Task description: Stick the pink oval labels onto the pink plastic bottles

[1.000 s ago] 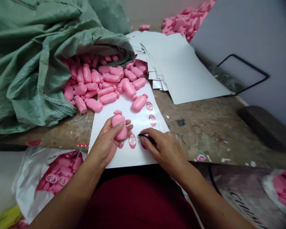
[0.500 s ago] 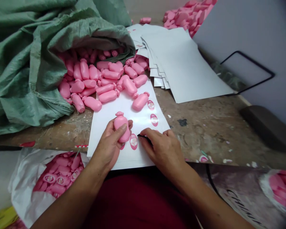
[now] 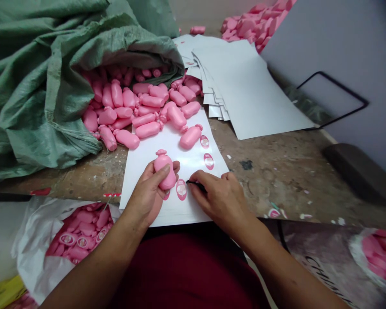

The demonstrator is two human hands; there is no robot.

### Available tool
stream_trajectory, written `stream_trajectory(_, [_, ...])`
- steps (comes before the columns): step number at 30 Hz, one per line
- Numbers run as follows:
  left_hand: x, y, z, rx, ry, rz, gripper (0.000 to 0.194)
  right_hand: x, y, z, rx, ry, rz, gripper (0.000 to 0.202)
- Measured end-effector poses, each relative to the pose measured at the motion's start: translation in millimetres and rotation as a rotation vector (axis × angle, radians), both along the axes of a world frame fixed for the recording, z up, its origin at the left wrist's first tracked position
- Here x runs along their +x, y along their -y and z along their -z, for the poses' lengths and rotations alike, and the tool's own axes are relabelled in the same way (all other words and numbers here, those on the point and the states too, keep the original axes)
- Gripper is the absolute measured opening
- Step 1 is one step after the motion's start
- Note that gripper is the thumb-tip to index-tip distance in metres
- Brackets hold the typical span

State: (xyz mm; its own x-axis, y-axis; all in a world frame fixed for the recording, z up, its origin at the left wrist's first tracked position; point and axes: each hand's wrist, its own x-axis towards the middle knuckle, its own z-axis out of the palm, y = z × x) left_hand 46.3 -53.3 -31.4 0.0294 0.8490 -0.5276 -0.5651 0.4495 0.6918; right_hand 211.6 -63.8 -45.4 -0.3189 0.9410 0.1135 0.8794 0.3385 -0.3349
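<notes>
A small pink plastic bottle point(image 3: 164, 168) is upright in my left hand point(image 3: 150, 189), thumb across its front. My right hand point(image 3: 220, 195) is closed on a thin black pointed tool point(image 3: 197, 185) whose exact kind I cannot make out. Its tip is beside an oval pink-and-white sticker point(image 3: 181, 189) on the white sticker sheet point(image 3: 141, 206). Further up the sheet's right side are two more oval stickers point(image 3: 209, 161). Part of another sticker shows below the held bottle. Several loose pink bottles point(image 3: 190, 136) lie on the sheet's far end.
A green woven sack point(image 3: 25, 94) spills pink bottles at the left. White sheets point(image 3: 244, 86) are stacked behind on the worn table point(image 3: 276, 171). Below the table edge, a white bag point(image 3: 32, 244) holds stickered bottles. A black wire stand point(image 3: 344, 86) and a dark block point(image 3: 357, 174) are at the right.
Both hands keep nearly the same pose, with the bottle and the black tool still held. The whole view has shifted slightly.
</notes>
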Motion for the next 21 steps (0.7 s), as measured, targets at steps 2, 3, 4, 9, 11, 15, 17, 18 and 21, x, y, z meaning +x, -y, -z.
stream_trajectory(2, [0,0,-0.1,-0.005,0.007,-0.005,0.027,-3,-1,1.4,0.007,-0.015,0.004,0.015])
stream_trajectory(3, [1,-1,-0.1,-0.009,0.010,-0.008,0.026,-4,-2,2.1,0.008,-0.028,0.021,0.016])
stream_trajectory(4, [1,-1,0.0,-0.012,0.015,-0.011,0.025,-5,-4,2.3,0.001,-0.043,0.045,0.016])
stream_trajectory(9, [-1,-3,2.3,0.001,0.034,-0.037,0.021,2,-6,-7.8,-0.310,-0.474,0.153,0.024])
stream_trajectory(11, [-2,-2,2.4,0.019,0.023,-0.039,0.025,7,-5,-16.4,-0.464,-0.773,0.170,0.031])
stream_trajectory(15, [2,6,-3.6,0.078,-0.023,0.021,0.028,9,-4,-30.5,-0.531,-0.984,0.150,0.036])
stream_trajectory(17, [5,13,-8.9,0.082,0.025,0.082,0.024,7,-4,-33.1,-0.535,-0.978,0.117,0.035])
stream_trajectory(18, [7,17,-11.4,0.074,0.062,0.111,0.024,6,-5,-33.3,-0.535,-0.973,0.108,0.034])
stream_trajectory(21, [10,24,-17.0,0.054,0.130,0.170,0.040,3,-5,-32.1,-0.536,-0.972,0.090,0.034])
